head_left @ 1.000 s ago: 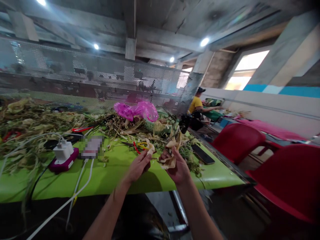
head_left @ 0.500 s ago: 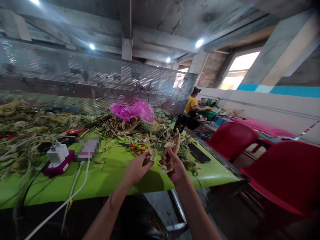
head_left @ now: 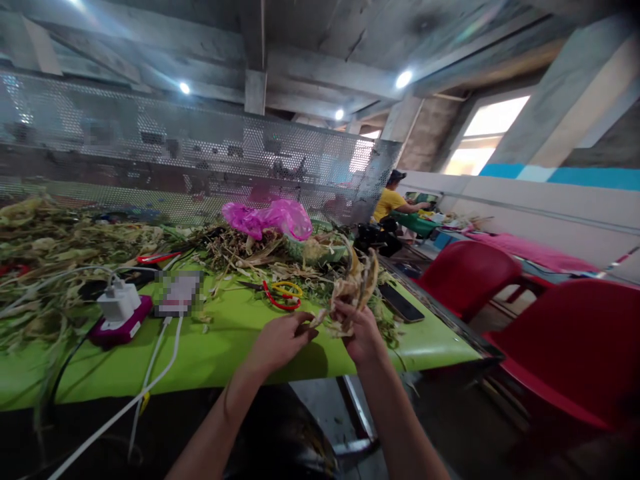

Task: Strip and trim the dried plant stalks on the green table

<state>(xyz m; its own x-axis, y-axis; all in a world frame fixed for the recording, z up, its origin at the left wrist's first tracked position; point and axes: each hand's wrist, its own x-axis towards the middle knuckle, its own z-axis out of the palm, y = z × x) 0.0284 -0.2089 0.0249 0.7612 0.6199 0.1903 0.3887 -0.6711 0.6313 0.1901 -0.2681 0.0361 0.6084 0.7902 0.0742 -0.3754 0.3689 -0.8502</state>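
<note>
Green tabletop [head_left: 220,360] is carrying scissors [head_left: 283,297] while, above it, right hand [head_left: 365,337] is gripping dry husks [head_left: 353,293] and left fingers [head_left: 300,337] are pinching a pale strip [head_left: 319,319], any pull needing steady right fingers.

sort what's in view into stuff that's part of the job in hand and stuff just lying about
Likely part of the job:
- dry leaves in the right hand
- pale scrap at the left hand's fingertips
- leaf heap
- perhaps the scissors, lying unheld

Probably just lying about:
- black phone
- purple socket block
- white plugs
- pink bag
</note>
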